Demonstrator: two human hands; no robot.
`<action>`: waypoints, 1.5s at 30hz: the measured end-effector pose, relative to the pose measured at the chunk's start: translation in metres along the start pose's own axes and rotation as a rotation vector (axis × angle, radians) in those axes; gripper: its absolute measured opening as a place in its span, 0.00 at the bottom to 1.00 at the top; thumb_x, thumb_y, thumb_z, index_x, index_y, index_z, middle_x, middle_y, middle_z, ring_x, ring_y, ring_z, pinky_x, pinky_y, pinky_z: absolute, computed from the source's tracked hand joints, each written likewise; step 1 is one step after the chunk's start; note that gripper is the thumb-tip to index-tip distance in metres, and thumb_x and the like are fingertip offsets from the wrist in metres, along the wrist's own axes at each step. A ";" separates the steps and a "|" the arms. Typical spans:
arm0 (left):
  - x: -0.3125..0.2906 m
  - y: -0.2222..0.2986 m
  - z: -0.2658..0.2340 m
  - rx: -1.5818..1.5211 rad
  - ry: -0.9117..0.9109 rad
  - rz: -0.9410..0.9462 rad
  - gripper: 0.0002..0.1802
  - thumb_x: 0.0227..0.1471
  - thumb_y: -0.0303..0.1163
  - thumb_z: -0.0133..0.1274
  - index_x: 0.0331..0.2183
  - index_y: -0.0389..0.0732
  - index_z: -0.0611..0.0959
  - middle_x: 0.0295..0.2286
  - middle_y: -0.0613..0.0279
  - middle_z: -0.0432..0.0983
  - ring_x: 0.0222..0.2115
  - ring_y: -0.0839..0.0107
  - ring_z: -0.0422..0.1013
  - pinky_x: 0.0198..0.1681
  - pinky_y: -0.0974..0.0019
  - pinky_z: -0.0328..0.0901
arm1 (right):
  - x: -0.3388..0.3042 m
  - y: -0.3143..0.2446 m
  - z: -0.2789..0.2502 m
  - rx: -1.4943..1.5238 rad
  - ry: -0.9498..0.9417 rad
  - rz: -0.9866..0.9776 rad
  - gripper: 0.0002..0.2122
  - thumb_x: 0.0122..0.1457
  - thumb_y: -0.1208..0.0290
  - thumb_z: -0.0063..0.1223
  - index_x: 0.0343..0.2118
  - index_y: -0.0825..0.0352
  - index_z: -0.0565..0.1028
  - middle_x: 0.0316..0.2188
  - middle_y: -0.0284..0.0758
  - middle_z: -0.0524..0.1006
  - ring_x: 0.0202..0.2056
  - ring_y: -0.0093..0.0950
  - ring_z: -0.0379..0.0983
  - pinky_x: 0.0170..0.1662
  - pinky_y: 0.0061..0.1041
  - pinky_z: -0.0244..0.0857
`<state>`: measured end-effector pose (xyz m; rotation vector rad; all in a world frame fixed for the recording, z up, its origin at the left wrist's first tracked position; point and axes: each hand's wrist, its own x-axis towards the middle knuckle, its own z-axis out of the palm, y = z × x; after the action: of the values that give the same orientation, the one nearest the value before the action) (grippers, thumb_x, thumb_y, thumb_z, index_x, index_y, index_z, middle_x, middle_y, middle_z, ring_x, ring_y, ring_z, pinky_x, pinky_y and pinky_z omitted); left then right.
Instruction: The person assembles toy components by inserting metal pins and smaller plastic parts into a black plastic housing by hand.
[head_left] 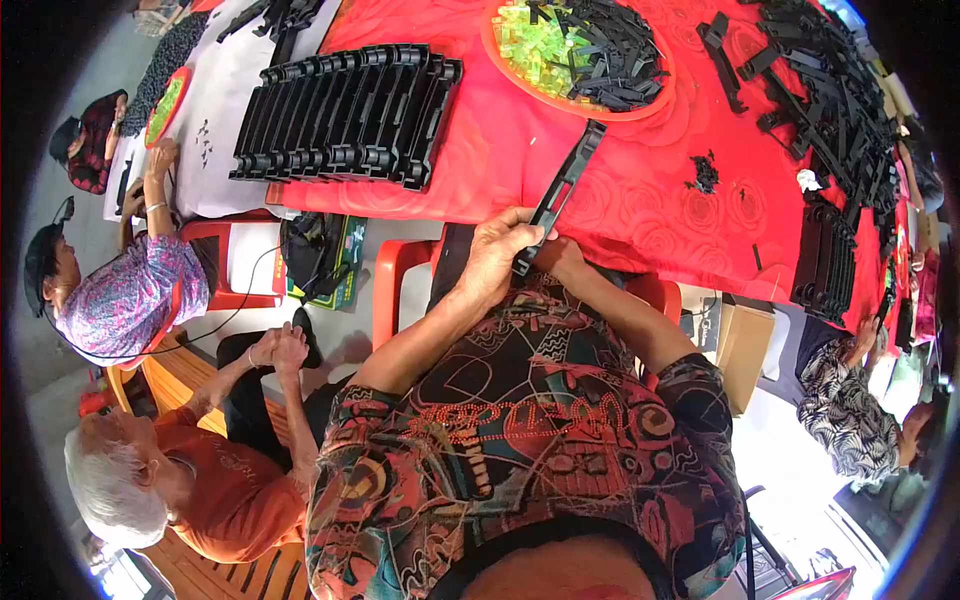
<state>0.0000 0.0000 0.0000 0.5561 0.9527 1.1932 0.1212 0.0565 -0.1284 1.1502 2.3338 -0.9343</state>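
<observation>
A long, narrow black plastic part [566, 190] with slots along it slants up and to the right over the table's front edge. Its lower end is in my left hand [497, 255], with the thumb laid across it and the fingers closed round it. Close against that lower end is my right hand [560, 262]; its fingers are hidden behind the part and the left hand. Beyond the part's far tip stands a round orange-red tray [655, 108] heaped with yellow-green clear pieces [532, 52] and small black plastic pieces [615, 70].
A row of similar black parts [345, 115] stands on the red tablecloth [470, 160] at left. More black parts [830, 110] are piled at right, beside a stack [825, 265]. A person in orange [230, 490] sits close on my left; other people sit farther off.
</observation>
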 end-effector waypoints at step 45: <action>0.004 0.023 -0.027 1.429 0.099 0.797 0.23 0.39 0.37 0.58 0.38 0.37 0.74 0.33 0.50 0.69 0.35 0.54 0.65 0.41 0.56 0.59 | -0.060 -0.028 -0.096 0.762 1.016 -0.282 0.05 0.44 0.83 0.50 0.25 0.67 0.68 0.20 0.31 0.68 0.21 0.18 0.64 0.25 0.19 0.59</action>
<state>-0.0348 0.0083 0.0034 2.1705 1.6881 1.0272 0.1309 0.0784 -0.0146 1.9679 3.0598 -1.7430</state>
